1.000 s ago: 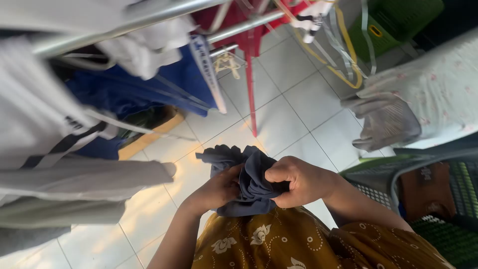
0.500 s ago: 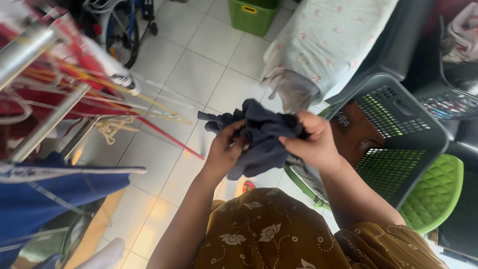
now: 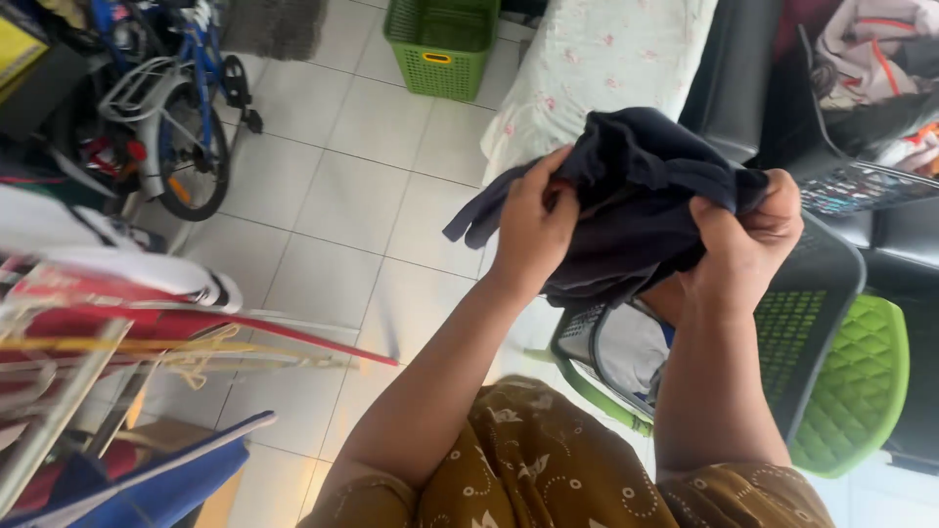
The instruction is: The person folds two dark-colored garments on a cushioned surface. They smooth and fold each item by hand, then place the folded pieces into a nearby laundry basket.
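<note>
Both of my hands hold up a dark navy garment (image 3: 631, 196), bunched and partly spread between them. My left hand (image 3: 533, 220) grips its left side, with a loose strip of cloth hanging off toward the left. My right hand (image 3: 748, 240) pinches the right edge of the same garment. The cloth hangs above a dark grey laundry basket (image 3: 817, 323) that sits on a green plastic chair (image 3: 856, 391). Light-coloured laundry (image 3: 626, 352) lies inside the basket.
A drying rack with hangers and clothes (image 3: 108, 323) fills the left side. A blue bicycle (image 3: 171, 108) stands at the back left, a green basket (image 3: 440, 44) at the top. A floral-covered surface (image 3: 606, 59) and a pile of clothes (image 3: 871, 49) lie behind.
My view has swung right, away from the drying rack toward the basket. Both hands have lifted the dark garment higher and pulled it wider apart.
</note>
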